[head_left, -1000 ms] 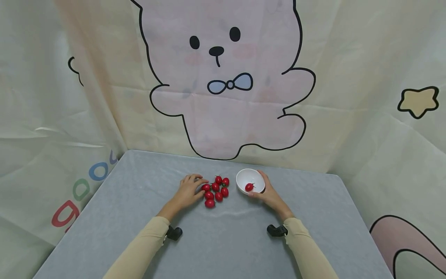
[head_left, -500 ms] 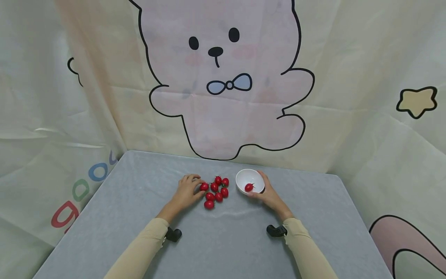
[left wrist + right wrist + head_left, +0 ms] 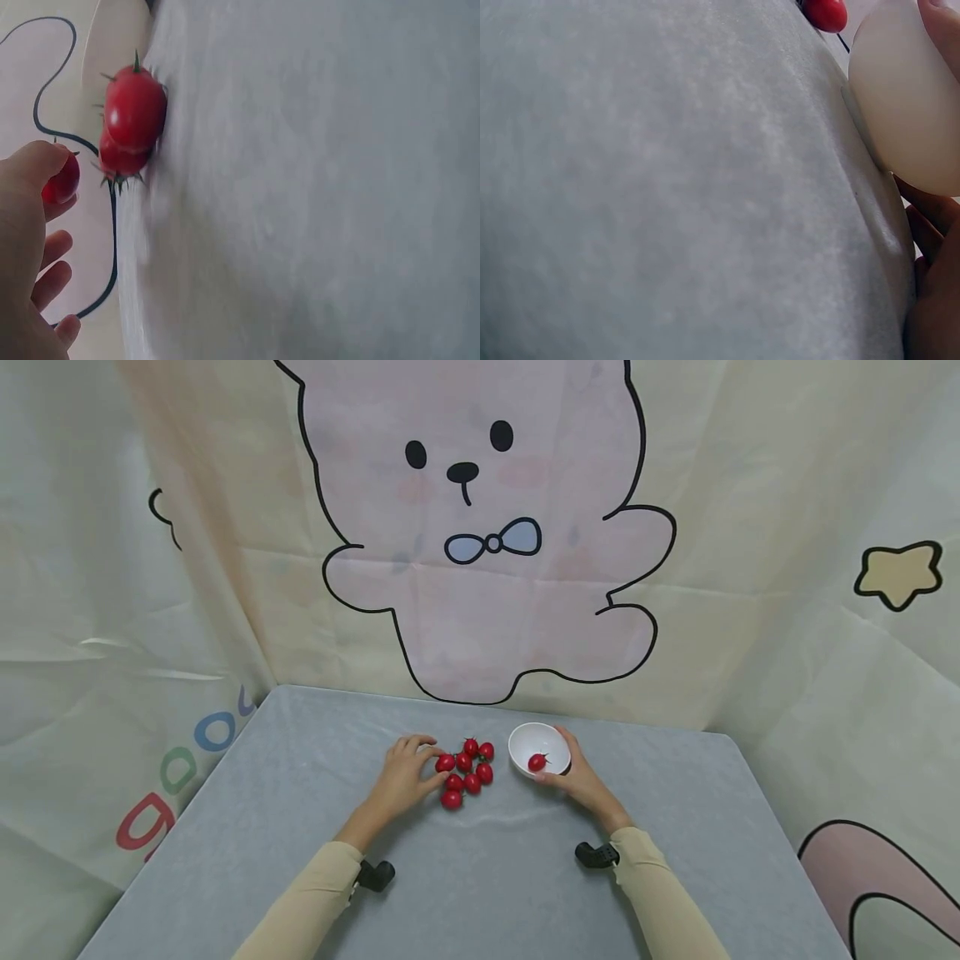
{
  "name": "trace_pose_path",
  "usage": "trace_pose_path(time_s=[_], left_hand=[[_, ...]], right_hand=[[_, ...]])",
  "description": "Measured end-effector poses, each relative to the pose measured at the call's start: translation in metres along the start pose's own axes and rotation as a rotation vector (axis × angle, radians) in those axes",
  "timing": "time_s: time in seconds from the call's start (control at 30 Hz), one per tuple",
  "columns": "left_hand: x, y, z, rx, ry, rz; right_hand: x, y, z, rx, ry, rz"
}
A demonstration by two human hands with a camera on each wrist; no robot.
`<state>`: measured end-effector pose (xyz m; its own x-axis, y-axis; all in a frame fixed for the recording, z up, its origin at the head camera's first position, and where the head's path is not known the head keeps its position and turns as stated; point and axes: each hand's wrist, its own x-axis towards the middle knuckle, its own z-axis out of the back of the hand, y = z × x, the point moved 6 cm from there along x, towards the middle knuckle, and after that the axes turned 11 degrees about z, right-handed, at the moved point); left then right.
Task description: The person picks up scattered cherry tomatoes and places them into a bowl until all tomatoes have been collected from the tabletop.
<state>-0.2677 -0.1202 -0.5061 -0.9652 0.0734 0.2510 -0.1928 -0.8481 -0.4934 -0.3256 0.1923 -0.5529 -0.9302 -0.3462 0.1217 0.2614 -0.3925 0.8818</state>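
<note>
My left hand (image 3: 401, 781) pinches a cherry tomato (image 3: 445, 763) between thumb and forefinger at the left side of a cluster. In the left wrist view this tomato (image 3: 64, 180) shows behind the thumb, the other fingers spread loosely below it. Several more red cherry tomatoes (image 3: 472, 783) with green stems lie close together on the table. To their right, my right hand (image 3: 581, 781) grips a white bowl (image 3: 525, 737) by its right side, thumb at the near rim. One cherry tomato (image 3: 537, 762) lies inside the bowl.
A grey cloth covers the table (image 3: 480, 885). Behind it hangs a pale curtain (image 3: 750, 527) with a cartoon bear and other drawings, reaching round both sides. Each wrist carries a small black camera (image 3: 597, 856).
The left thumb has come in against the leftmost tomato, which shifted slightly left and then back to the right. My right hand and the bowl stay in place.
</note>
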Motion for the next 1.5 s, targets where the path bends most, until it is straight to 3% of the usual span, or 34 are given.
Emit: trace_pose_path(time_s=[0.63, 0.83, 1.1, 1.5], left_hand=[[0.0, -0.012, -0.011, -0.003, 0.025, -0.001], [0.0, -0.011, -0.012, -0.003, 0.035, 0.0], [0.002, -0.012, -0.015, -0.004, 0.044, -0.009], [0.005, -0.022, -0.015, -0.004, 0.043, -0.032]], right_hand=[[0.001, 0.0, 0.001, -0.015, 0.019, 0.038], [0.0, 0.003, 0.003, -0.054, -0.035, 0.037], [-0.013, 0.012, 0.0, -0.056, -0.101, 0.088], [-0.032, 0.013, -0.009, -0.044, -0.066, 0.061]])
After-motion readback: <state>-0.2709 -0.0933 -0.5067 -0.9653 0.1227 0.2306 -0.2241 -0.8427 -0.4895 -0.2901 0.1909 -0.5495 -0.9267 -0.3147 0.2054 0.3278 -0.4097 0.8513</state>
